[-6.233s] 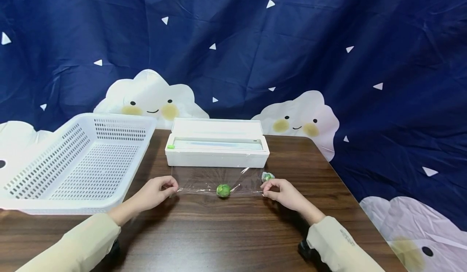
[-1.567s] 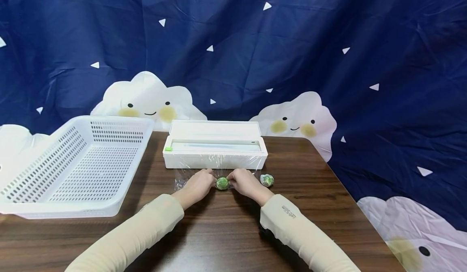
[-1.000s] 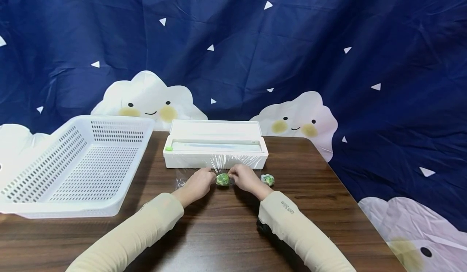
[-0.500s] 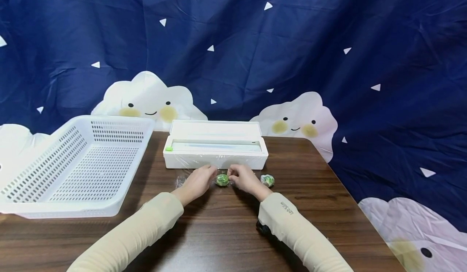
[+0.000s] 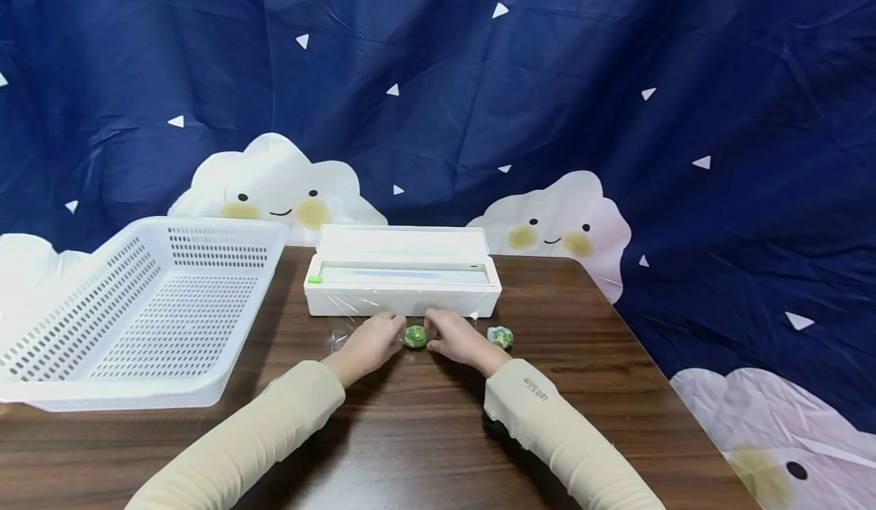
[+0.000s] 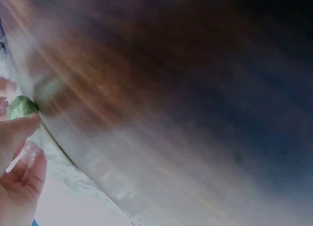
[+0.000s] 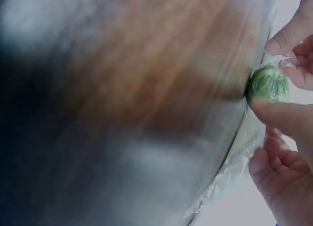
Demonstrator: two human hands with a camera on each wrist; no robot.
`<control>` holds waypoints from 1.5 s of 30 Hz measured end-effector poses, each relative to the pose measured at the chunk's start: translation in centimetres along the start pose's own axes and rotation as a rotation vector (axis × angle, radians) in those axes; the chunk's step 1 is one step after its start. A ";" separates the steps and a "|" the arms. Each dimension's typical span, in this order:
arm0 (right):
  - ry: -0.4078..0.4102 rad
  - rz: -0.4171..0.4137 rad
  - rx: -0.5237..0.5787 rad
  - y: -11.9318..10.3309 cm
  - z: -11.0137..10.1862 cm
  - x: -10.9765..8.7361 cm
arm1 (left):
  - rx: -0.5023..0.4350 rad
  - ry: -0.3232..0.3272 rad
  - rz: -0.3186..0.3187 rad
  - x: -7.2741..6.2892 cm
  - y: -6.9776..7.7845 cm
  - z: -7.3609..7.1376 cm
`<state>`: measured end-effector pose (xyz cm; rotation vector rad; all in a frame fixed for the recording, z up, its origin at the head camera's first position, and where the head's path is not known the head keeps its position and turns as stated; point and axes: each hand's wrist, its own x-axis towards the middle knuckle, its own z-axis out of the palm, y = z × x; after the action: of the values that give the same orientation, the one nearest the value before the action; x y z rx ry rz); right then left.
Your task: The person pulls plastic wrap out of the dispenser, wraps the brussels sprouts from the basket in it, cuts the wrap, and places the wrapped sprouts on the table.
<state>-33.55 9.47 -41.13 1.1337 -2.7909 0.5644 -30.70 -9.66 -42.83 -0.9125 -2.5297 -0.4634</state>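
A small green ball (image 5: 414, 337) is sitting on the table (image 5: 411, 441), right between the person's two hands, and clear film (image 5: 339, 337) is lying over it and catching the light. On its left side the left hand (image 5: 372, 343) is bending its fingers around the ball's flank, the thumb and fingers standing a little apart. On the other side the right hand (image 5: 460, 338) is mirroring it, half open, its thumb crossing in front of the ball as seen from that wrist. Film is glinting at the fingertips of both, though from where I'm standing I'm not managing to tell whether they are pinching it or only touching it

Just behind the ball a long white box (image 5: 404, 302) is standing with its lid (image 5: 404, 245) raised, a green tab (image 5: 315, 279) showing at its left front corner, and the film is running down over its front. Near the right hand a second green ball (image 5: 500, 337), whitish in patches, is resting on the wood. Well off to the left a big white slotted basket (image 5: 205, 388) is taking up that side of the table. Pale sleeves (image 5: 253, 438) are covering both forearms, and behind everything a navy backdrop (image 5: 424, 54) is hanging, smiling clouds and white triangles dotting its creased cloth
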 end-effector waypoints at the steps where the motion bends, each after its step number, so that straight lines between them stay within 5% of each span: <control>1: 0.012 -0.010 -0.021 0.0 0.1 0.0 | 0.011 -0.002 0.006 0.0 0.0 0.1; 11: 0.075 0.074 -0.061 -0.2 0.0 -0.3 | 0.062 0.010 -0.058 0.2 0.1 -0.1; 22: 0.121 0.048 -0.065 0.2 -0.4 -0.2 | 0.090 0.085 0.018 0.0 -0.6 0.0; 32: 0.080 0.052 -0.080 0.2 -0.4 0.0 | 0.167 -0.061 0.023 0.2 -0.4 0.1; 45: 0.020 0.091 0.033 -0.1 -0.9 -0.1 | 0.151 -0.112 0.074 0.0 -0.6 0.0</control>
<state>-33.45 9.82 -40.31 1.0042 -2.8381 0.6286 -31.09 -10.09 -42.94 -0.9951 -2.5788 -0.2012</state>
